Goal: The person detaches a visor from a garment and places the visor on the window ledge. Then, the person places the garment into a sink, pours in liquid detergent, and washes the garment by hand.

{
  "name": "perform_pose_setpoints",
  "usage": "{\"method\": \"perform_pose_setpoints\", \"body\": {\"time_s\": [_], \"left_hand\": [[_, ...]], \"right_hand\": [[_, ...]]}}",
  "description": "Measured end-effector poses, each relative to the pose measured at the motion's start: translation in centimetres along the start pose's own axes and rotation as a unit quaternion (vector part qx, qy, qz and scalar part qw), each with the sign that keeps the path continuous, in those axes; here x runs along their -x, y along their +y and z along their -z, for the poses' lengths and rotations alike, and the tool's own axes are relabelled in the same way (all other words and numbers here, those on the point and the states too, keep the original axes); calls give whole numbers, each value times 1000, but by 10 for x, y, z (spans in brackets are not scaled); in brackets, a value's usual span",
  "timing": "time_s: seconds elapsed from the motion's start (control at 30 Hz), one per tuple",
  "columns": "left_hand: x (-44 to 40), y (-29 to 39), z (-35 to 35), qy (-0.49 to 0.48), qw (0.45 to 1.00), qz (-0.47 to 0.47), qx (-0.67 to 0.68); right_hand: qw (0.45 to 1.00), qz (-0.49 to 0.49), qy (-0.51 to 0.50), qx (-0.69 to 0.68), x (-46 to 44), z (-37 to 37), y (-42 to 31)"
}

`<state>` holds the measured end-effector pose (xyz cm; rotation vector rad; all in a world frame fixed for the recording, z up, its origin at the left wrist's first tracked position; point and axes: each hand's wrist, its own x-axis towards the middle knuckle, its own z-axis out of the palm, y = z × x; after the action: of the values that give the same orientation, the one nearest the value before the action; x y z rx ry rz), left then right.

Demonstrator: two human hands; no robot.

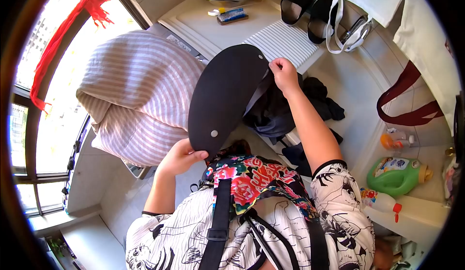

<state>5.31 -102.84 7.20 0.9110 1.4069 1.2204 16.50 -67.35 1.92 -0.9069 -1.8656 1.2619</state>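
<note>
Both hands, left and right, pinch opposite ends of the black visor as I watch, beside the striped bundle.

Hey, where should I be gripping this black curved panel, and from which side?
I'd pinch the black curved panel at its edges beside the round studs: your left hand from below at the lower end, your right hand from the right at the upper stud. It looks thin and broad, so two spread pinches should steady it best.
</note>
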Motion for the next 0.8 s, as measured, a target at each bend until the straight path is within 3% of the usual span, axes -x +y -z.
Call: {"method": "perform_pose_setpoints", "body": {"time_s": [0.03,0.13,0.17,0.23,0.3,0.37,0.43,0.5,0.53,0.6,0.63,0.67,0.7,0.73,0.8], "left_hand": [[8,-2,7,9,999,32,-4],[25,-4,25,20,997,72,25],[30,-7,32,26,995,89,37],[40,-17,46,28,996,81,-4],[52,-31,59,102,987,123,1],[57,-43,73,121,983,135,15],[56,-49,88,146,972,184,-26],[47,-39,87,171,962,208,-42],[41,-35,86,213,939,183,-198],[32,-22,84,308,833,83,-453],[18,-3,75,382,768,-62,-510],[3,29,63,413,718,-147,-541],[-9,52,53,432,713,-186,-520],[-24,76,40,422,742,-192,-485],[-61,117,12,281,754,-299,-514]], "right_hand": [[1000,1,-2,-1,-3,-4,2],[987,146,10,68,-8,-16,6],[987,148,8,67,-11,-18,6],[997,39,56,28,-18,-17,7],[999,-36,22,6,-19,-9,8],[996,81,19,42,-21,-17,29],[998,55,-11,12,-11,-17,11],[983,29,-47,-173,-5,-20,2],[983,31,-47,-173,-1,-19,1],[992,71,-98,-45,6,-11,-1],[992,54,-100,-55,12,-13,-8],[989,75,-106,-65,16,-12,-12],[986,96,-112,-76,20,-13,-17],[986,98,-115,-76,26,-13,-25],[981,135,-117,-72,42,-15,-42]]}}
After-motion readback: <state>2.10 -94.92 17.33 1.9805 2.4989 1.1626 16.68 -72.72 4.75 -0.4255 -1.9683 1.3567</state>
